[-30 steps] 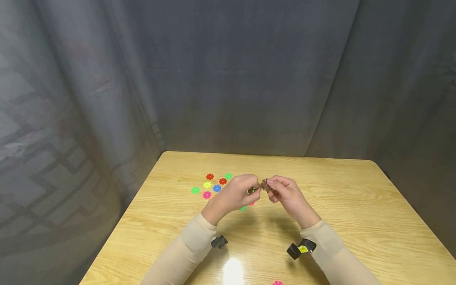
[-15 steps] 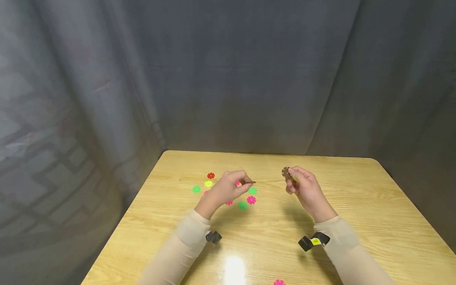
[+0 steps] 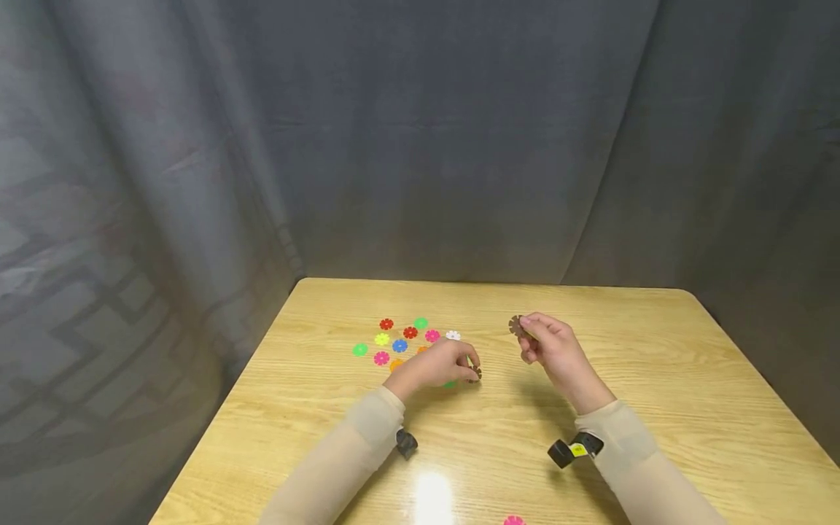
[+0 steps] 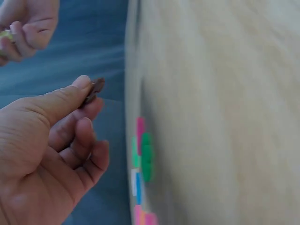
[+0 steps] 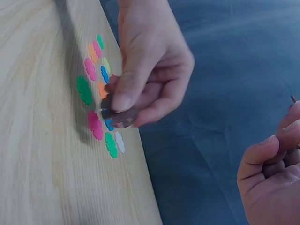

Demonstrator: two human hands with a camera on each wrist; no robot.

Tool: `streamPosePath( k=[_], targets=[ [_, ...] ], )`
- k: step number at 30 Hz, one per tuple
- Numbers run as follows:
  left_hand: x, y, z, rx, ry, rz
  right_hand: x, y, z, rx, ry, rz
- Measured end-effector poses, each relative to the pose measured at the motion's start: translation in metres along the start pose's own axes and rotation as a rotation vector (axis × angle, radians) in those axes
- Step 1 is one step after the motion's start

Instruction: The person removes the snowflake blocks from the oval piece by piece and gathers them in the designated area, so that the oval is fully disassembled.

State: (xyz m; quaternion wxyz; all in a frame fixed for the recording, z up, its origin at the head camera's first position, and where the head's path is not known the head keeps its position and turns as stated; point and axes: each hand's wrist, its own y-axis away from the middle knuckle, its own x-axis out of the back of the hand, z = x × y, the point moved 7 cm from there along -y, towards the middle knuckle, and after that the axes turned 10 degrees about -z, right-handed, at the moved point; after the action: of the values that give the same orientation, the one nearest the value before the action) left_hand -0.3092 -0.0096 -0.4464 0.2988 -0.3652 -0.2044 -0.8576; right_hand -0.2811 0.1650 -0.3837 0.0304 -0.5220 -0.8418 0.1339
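In the head view my left hand [image 3: 438, 363] pinches a brown notched plastic disc [image 3: 475, 373] between thumb and fingers, low beside the scattered discs. The left wrist view shows this brown disc [image 4: 95, 91] nearly edge-on at the fingertips; from the right wrist the same disc [image 5: 123, 116] appears face-on. Farther right and raised over the table, my right hand [image 3: 558, 348] grips another brown disc [image 3: 515, 325]. A bit of yellow [image 4: 6, 35] shows within the right fingers; its shape is mostly hidden. The two hands are apart.
Several colourful flower-shaped discs lie flat on the wooden table [image 3: 656, 379] around and left of the left hand, including a blue disc [image 3: 399, 345] and a white disc [image 3: 453, 335]. A lone pink disc [image 3: 515, 520] lies by the near edge. Grey curtains [image 3: 446, 146] surround the table.
A second ago the hands were together at the brown discs. They parted, the right hand moving right and up. Lately the left hand has come lower and nearer, turning its disc into view.
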Motion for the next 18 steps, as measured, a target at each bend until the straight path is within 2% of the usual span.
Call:
streamPosePath(
  k=[5,13,18],
  targets=[
    [-0.0094,-0.0042,-0.0049,0.012,-0.032,-0.059,-0.0033,-0.0002,0.0041,-0.023,0.005,0.0],
    [-0.0114,-0.0049,-0.0056,0.022,-0.14,-0.086,-0.0061,-0.0017,0.0064,-0.014,0.035,-0.02],
    [-0.0111,-0.0033,-0.0074,0.024,-0.139,-0.09,-0.007,-0.0026,0.0076,-0.013,0.046,-0.021]
  ],
)
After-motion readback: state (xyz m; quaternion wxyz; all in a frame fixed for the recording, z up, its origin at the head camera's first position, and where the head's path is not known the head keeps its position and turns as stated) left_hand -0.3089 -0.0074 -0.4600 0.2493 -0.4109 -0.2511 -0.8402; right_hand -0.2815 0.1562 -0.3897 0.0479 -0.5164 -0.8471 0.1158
